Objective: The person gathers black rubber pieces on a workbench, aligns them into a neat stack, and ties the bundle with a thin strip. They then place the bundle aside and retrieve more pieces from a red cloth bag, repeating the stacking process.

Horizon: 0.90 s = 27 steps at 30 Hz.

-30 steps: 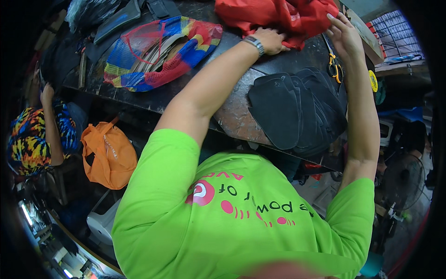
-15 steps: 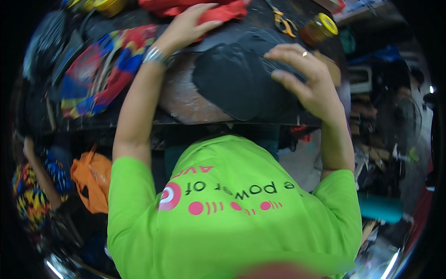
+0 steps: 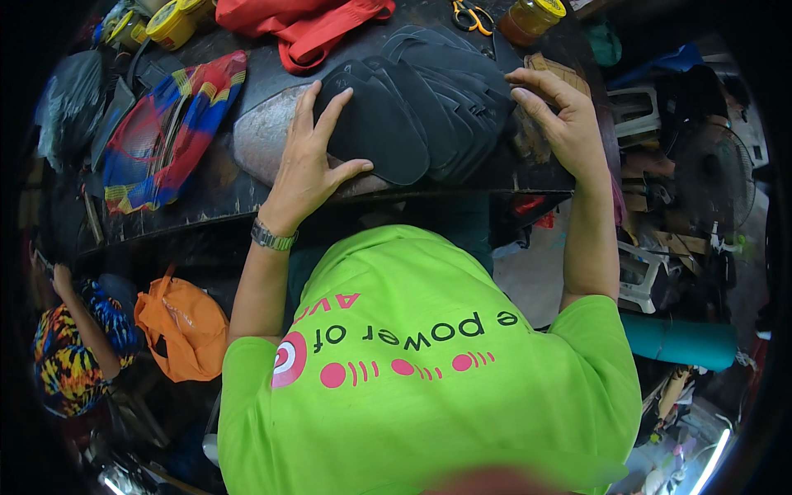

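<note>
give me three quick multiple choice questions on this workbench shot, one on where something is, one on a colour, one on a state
1. Where does the pair of scissors lie?
A. at the far edge of the bench, beyond the black pieces
B. on the floor by the orange bag
C. in the left hand

2. What colour is the cloth bundle beyond the left hand?
A. blue
B. red
C. white

3. How are the black sole-shaped pieces arranged?
A. standing upright in a rack
B. rolled into a tube
C. fanned out flat, overlapping one another

Answers: 1 A, the orange-handled scissors sit at the top of the view next to a jar. 2 B, the bundle is plainly red. 3 C, the pieces lie flat in an overlapping fan, with the left hand on the near end and the right hand at the other.
</note>
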Available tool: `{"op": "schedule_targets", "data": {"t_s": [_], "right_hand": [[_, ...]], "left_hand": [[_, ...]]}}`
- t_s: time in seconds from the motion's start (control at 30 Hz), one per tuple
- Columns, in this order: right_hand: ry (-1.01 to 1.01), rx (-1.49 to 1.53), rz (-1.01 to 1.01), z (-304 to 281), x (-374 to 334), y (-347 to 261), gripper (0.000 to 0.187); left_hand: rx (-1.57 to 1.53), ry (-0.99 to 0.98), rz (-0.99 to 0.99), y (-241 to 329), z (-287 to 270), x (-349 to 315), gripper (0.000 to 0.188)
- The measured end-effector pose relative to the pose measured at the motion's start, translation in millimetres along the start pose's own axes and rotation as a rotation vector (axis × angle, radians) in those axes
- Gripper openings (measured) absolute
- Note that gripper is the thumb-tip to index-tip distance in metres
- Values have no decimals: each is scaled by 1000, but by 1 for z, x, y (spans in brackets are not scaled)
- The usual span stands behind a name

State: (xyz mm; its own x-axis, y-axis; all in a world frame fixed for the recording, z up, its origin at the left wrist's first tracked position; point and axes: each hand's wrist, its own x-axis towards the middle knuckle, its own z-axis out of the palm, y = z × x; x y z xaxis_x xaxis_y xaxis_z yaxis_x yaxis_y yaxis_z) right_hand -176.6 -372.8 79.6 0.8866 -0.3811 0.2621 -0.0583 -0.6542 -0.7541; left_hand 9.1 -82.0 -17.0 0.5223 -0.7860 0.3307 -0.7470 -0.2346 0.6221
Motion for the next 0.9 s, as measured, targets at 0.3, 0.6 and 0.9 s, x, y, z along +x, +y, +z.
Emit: {"op": "schedule_targets", "data": {"t_s": [0.3,0.6,0.9], "right_hand": [[-4,94,-203,44,14,-30,25],[61,169,-294,78,27,-44,24],[347,83,-121,-4,23,30,21]], "left_hand": [[13,195,-40,2,9,-3,113],[-12,240,-88,2,6,-3,102],[77,142,-103,6,9,0,91]]}}
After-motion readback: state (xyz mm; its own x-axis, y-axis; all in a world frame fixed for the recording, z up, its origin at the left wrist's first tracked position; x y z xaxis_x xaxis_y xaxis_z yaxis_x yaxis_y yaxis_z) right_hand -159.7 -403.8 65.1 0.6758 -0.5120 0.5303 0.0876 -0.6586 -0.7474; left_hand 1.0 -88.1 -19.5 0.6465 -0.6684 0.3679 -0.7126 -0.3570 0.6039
